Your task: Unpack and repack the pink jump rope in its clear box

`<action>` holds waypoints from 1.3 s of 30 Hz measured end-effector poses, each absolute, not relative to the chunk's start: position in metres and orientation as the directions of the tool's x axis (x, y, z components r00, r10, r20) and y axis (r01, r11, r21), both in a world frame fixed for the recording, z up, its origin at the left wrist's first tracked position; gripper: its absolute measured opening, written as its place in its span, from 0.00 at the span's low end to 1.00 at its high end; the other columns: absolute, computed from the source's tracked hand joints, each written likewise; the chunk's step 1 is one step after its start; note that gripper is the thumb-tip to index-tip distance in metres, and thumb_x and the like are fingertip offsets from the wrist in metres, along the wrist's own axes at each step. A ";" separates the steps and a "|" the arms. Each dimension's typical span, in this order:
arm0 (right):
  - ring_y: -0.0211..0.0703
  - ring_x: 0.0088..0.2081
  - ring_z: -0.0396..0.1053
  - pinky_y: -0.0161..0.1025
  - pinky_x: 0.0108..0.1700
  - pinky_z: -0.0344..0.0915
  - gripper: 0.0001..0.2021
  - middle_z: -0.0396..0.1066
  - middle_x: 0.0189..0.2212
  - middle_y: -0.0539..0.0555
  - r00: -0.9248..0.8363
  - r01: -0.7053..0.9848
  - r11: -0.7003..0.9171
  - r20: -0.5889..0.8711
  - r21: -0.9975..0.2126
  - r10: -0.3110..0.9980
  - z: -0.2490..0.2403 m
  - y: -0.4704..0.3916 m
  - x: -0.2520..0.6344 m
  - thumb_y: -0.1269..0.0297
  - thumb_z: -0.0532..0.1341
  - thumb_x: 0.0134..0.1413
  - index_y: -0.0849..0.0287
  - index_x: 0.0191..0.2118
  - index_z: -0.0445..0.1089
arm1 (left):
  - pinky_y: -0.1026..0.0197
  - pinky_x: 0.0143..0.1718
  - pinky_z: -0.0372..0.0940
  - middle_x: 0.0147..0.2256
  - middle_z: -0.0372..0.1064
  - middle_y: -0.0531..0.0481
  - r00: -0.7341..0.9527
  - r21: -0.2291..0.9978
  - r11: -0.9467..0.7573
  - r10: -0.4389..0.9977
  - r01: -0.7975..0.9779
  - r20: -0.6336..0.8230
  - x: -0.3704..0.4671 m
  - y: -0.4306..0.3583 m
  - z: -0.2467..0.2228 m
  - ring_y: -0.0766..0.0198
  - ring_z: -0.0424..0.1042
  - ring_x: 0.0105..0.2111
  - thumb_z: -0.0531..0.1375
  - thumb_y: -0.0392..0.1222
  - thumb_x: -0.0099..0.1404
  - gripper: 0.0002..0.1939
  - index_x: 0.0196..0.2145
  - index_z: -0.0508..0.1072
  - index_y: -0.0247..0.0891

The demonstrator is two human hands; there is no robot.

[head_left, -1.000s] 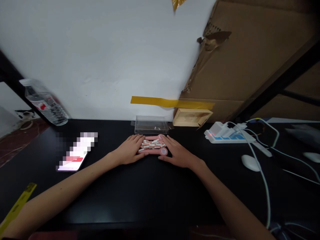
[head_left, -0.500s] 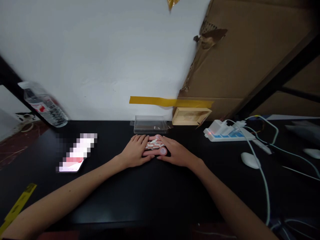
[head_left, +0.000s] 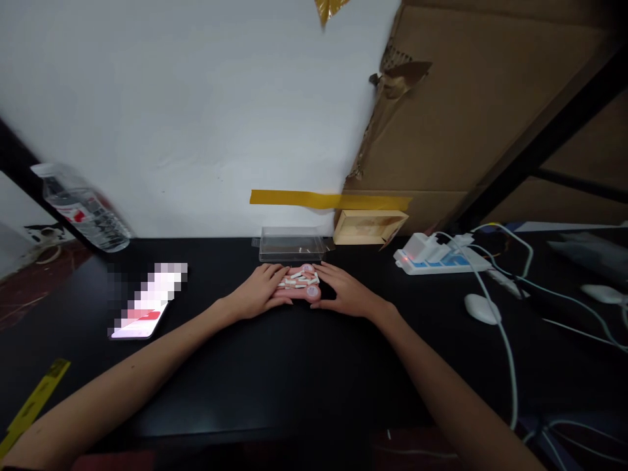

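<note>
Pink, at the centre of the frame: a flat object (head_left: 297,294) with two long sides, each ending at the right in a round disc (head_left: 313,292); a jumble of white sticks (head_left: 298,280) lies between them; the whole sits on the black desk (head_left: 235,379). My left hand (head_left: 258,292) is spread over its left end, fingers across the far side, thumb along the near edge; this straddling probably steadies both long sides at once and fences in the sticks; whether I squeeze or merely rest there, I can't make out. My right hand (head_left: 346,294) is loosely curved, thumb and fingers parted about the right end, dark desk showing in the gap; so it frames rather than grips; contact at the fingertips is too fine to judge.

Just behind, a clear plastic box (head_left: 292,245) lies against the wall; to its right a shallow tan box (head_left: 369,227) leans upright under yellow tape (head_left: 314,198), perhaps set back to leave elbow room; phone (head_left: 152,304) at left of frame, screen blurred, clear of my forearm; bottle (head_left: 83,212) tilted at far left; power strip (head_left: 439,266) and white mouse (head_left: 481,309) at right, cables trailing beyond my right arm.
</note>
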State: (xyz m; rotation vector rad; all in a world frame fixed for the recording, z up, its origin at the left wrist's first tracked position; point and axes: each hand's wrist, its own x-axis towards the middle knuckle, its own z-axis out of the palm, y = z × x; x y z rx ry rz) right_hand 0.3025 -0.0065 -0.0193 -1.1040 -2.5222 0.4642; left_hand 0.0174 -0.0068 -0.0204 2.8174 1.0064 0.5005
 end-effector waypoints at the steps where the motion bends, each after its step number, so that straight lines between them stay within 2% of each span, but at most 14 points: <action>1: 0.62 0.68 0.51 0.62 0.67 0.51 0.44 0.58 0.66 0.63 -0.643 0.621 0.651 0.191 -0.437 0.742 -0.019 -0.007 0.301 0.39 0.66 0.50 0.55 0.68 0.57 | 0.46 0.58 0.57 0.59 0.61 0.32 0.726 0.220 -0.773 0.635 0.595 0.264 0.017 -0.007 -0.020 0.44 0.61 0.57 0.51 0.64 0.71 0.37 0.64 0.57 0.32; 9: 0.58 0.63 0.60 0.58 0.64 0.59 0.38 0.62 0.63 0.65 -0.618 0.513 0.640 0.272 -0.572 0.738 -0.009 -0.011 0.294 0.45 0.67 0.53 0.57 0.65 0.60 | 0.44 0.57 0.59 0.59 0.61 0.31 0.660 0.214 -0.696 0.718 0.685 0.221 0.028 -0.014 -0.011 0.43 0.63 0.57 0.59 0.52 0.66 0.36 0.65 0.56 0.29; 16: 0.57 0.62 0.62 0.58 0.63 0.60 0.35 0.63 0.61 0.64 -0.570 0.431 0.664 0.386 -0.611 0.725 -0.004 -0.015 0.287 0.47 0.66 0.55 0.56 0.64 0.61 | 0.44 0.49 0.65 0.50 0.68 0.36 0.447 0.208 -0.498 0.859 0.842 0.249 0.050 -0.018 -0.013 0.44 0.69 0.48 0.61 0.37 0.57 0.32 0.59 0.63 0.30; 19: 0.58 0.63 0.61 0.59 0.64 0.58 0.37 0.61 0.62 0.63 -0.550 0.404 0.679 0.430 -0.613 0.716 -0.003 -0.017 0.284 0.48 0.68 0.53 0.54 0.65 0.59 | 0.48 0.50 0.66 0.49 0.69 0.38 0.430 0.314 -0.515 0.850 0.797 0.303 0.047 -0.014 -0.012 0.48 0.70 0.48 0.60 0.32 0.55 0.30 0.57 0.66 0.31; 23: 0.58 0.62 0.61 0.60 0.63 0.58 0.36 0.62 0.62 0.61 -0.518 0.358 0.689 0.480 -0.630 0.708 0.002 -0.020 0.283 0.49 0.66 0.56 0.51 0.66 0.56 | 0.50 0.49 0.67 0.48 0.72 0.40 0.401 0.564 -0.552 0.834 0.614 0.379 0.042 -0.014 -0.001 0.51 0.72 0.46 0.60 0.33 0.57 0.26 0.55 0.68 0.33; 26: 0.56 0.62 0.62 0.59 0.63 0.58 0.31 0.62 0.63 0.60 -0.469 0.257 0.643 0.489 -0.721 0.736 0.006 -0.022 0.280 0.48 0.62 0.60 0.50 0.65 0.57 | 0.51 0.44 0.69 0.42 0.75 0.44 0.420 0.800 -0.453 0.863 0.394 0.282 0.044 -0.020 0.012 0.54 0.75 0.39 0.63 0.40 0.58 0.22 0.51 0.71 0.35; 28: 0.55 0.61 0.63 0.55 0.63 0.59 0.29 0.63 0.62 0.58 -0.423 0.098 0.560 0.475 -0.823 0.772 0.009 -0.020 0.272 0.43 0.58 0.61 0.50 0.63 0.60 | 0.53 0.37 0.71 0.35 0.74 0.44 0.498 0.947 -0.235 0.862 0.217 0.100 0.048 -0.028 0.019 0.57 0.75 0.33 0.64 0.46 0.60 0.18 0.46 0.73 0.33; 30: 0.52 0.56 0.69 0.50 0.57 0.66 0.31 0.68 0.58 0.57 -0.380 -0.107 0.418 0.425 -0.902 0.821 0.013 -0.015 0.260 0.35 0.52 0.60 0.51 0.60 0.65 | 0.53 0.35 0.71 0.34 0.74 0.43 0.589 0.999 0.043 0.807 0.010 -0.041 0.053 -0.037 0.022 0.57 0.75 0.32 0.65 0.49 0.60 0.19 0.43 0.73 0.32; 32: 0.46 0.40 0.76 0.41 0.39 0.75 0.34 0.75 0.49 0.56 -0.373 -0.272 0.198 0.293 -0.942 0.880 0.021 -0.008 0.244 0.32 0.48 0.59 0.52 0.57 0.67 | 0.51 0.39 0.72 0.40 0.74 0.41 0.658 0.937 0.275 0.750 -0.215 -0.069 0.056 -0.043 0.021 0.56 0.75 0.35 0.67 0.49 0.58 0.21 0.44 0.73 0.33; 33: 0.41 0.29 0.74 0.35 0.26 0.72 0.33 0.77 0.43 0.55 -0.402 -0.326 0.066 0.201 -0.943 0.893 0.025 -0.004 0.236 0.33 0.47 0.61 0.53 0.56 0.68 | 0.49 0.41 0.72 0.41 0.74 0.40 0.691 0.880 0.372 0.720 -0.294 -0.073 0.057 -0.045 0.020 0.56 0.75 0.37 0.67 0.49 0.58 0.21 0.45 0.73 0.33; 34: 0.35 0.20 0.68 0.30 0.16 0.63 0.30 0.77 0.37 0.54 -0.456 -0.366 -0.066 0.117 -0.928 0.882 0.030 0.001 0.229 0.36 0.48 0.63 0.54 0.56 0.68 | 0.46 0.43 0.71 0.41 0.74 0.40 0.717 0.819 0.455 0.692 -0.349 -0.078 0.057 -0.046 0.019 0.55 0.75 0.38 0.66 0.49 0.59 0.21 0.45 0.73 0.32; 35: 0.32 0.14 0.61 0.27 0.10 0.55 0.29 0.76 0.31 0.53 -0.510 -0.406 -0.182 0.057 -0.896 0.858 0.034 0.007 0.222 0.39 0.48 0.64 0.56 0.54 0.69 | 0.44 0.44 0.70 0.41 0.74 0.40 0.737 0.761 0.523 0.670 -0.384 -0.088 0.057 -0.046 0.017 0.54 0.75 0.38 0.65 0.48 0.60 0.20 0.45 0.73 0.32; 37: 0.29 0.11 0.54 0.25 0.08 0.48 0.28 0.74 0.25 0.50 -0.609 -0.455 -0.362 -0.013 -0.813 0.793 0.039 0.018 0.212 0.42 0.47 0.66 0.59 0.54 0.69 | 0.41 0.47 0.68 0.40 0.74 0.41 0.754 0.664 0.615 0.647 -0.424 -0.117 0.054 -0.044 0.015 0.53 0.75 0.40 0.61 0.46 0.62 0.17 0.44 0.74 0.31; 39: 0.30 0.10 0.53 0.26 0.07 0.48 0.29 0.75 0.24 0.51 -0.683 -0.474 -0.466 -0.023 -0.747 0.730 0.037 0.027 0.205 0.42 0.44 0.67 0.61 0.54 0.68 | 0.38 0.48 0.67 0.40 0.74 0.42 0.767 0.602 0.674 0.623 -0.427 -0.153 0.051 -0.042 0.014 0.52 0.75 0.41 0.59 0.46 0.65 0.16 0.45 0.74 0.32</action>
